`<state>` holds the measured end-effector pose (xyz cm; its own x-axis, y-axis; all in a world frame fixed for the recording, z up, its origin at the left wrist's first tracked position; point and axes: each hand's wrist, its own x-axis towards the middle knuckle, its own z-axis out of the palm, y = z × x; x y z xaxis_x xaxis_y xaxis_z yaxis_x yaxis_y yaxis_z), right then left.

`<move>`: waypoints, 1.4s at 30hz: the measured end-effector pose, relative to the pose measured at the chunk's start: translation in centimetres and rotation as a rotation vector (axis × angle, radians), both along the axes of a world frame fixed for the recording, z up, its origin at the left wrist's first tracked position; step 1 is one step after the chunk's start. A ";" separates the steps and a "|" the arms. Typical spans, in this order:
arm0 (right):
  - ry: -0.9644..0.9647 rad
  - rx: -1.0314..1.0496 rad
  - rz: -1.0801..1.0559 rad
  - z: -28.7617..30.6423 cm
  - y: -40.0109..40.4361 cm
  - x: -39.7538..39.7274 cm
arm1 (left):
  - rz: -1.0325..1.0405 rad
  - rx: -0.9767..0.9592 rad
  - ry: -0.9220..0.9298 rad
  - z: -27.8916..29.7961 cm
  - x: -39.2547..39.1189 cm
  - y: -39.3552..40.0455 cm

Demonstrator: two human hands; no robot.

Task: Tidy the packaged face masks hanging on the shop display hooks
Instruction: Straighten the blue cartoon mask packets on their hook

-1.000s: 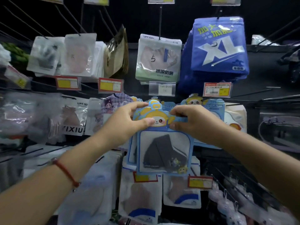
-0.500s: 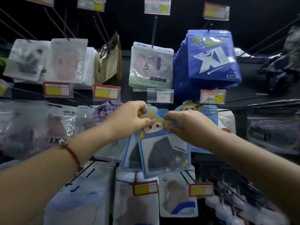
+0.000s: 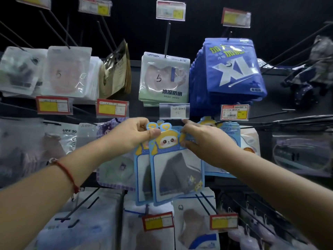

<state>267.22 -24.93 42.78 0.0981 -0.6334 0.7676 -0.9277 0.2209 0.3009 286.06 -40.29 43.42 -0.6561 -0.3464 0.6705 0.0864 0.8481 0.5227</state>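
A blue cartoon-topped mask pack (image 3: 177, 170) with a dark mask inside hangs in the middle row, with a second matching pack (image 3: 142, 174) just behind and left of it. My left hand (image 3: 134, 135) pinches the top left corner of the front pack. My right hand (image 3: 205, 139) grips its top right edge, with the index finger stretched up toward the clear price tag (image 3: 174, 110). The hook itself is hidden behind the packs and my fingers.
Above hang a green-white pack marked 5 (image 3: 164, 79) and a thick stack of blue XL packs (image 3: 232, 73). White packs (image 3: 68, 71) fill the upper left. Bare black hooks (image 3: 292, 120) stick out on the right. More packs and red-yellow price tags (image 3: 158, 221) hang below.
Both hands have lifted the blue cartoon pack upward toward the clear price tag. My view has tilted up, showing more of the top row.
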 end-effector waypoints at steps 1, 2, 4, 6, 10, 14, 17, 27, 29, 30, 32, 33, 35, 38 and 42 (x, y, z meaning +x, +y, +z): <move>-0.004 -0.013 -0.002 -0.3 -0.2 -0.2 | 0.007 0.008 0.001 -0.2 0.0 -0.4; 0.003 -0.054 0.022 -0.7 -0.4 -0.4 | -0.004 0.016 0.002 -0.4 0.0 -0.7; 0.068 -0.165 0.096 -1.2 -0.6 -0.8 | -0.057 0.040 0.027 -0.8 0.1 -1.2; 0.130 -0.255 0.146 -1.2 -0.6 -0.8 | -0.054 -0.006 0.083 -1.0 0.2 -1.6; 0.159 -0.334 0.146 -0.4 -0.8 -0.8 | 0.106 -0.296 0.200 -1.3 -0.2 -2.0; 0.182 -0.384 0.158 0.6 -0.9 -0.9 | 0.181 -0.433 0.296 -0.9 -0.6 -2.0; 0.303 -0.332 0.163 1.7 -0.9 -1.4 | 0.160 -0.454 0.314 -0.7 -0.6 -1.9; 0.543 -0.116 -0.005 1.4 -1.2 -2.4 | 0.212 -0.697 0.354 0.0 -2.7 -1.7; 0.529 -0.127 -0.011 1.1 -1.3 -2.5 | 0.238 -0.712 0.369 -0.2 -3.2 -1.8; 0.521 -0.129 -0.003 1.0 -1.3 -2.5 | 0.245 -0.695 0.390 -0.3 -3.5 -1.8; 0.515 -0.126 0.006 1.1 -1.2 -2.6 | 0.241 -0.630 0.427 -0.5 -4.1 -1.9; 0.519 -0.123 0.000 1.1 -1.2 -2.7 | 0.240 -0.597 0.435 -0.6 -4.3 -1.9; 0.528 -0.109 -0.014 1.2 -1.0 -2.9 | 0.246 -0.532 0.455 -0.6 -4.9 -1.9; 0.525 -0.075 -0.020 1.3 -0.9 -3.1 | 0.220 -0.398 0.502 -0.3 -5.7 -2.0; 0.505 -0.039 -0.017 1.1 -0.8 -3.2 | 0.198 -0.409 0.528 0.0 -6.4 -1.9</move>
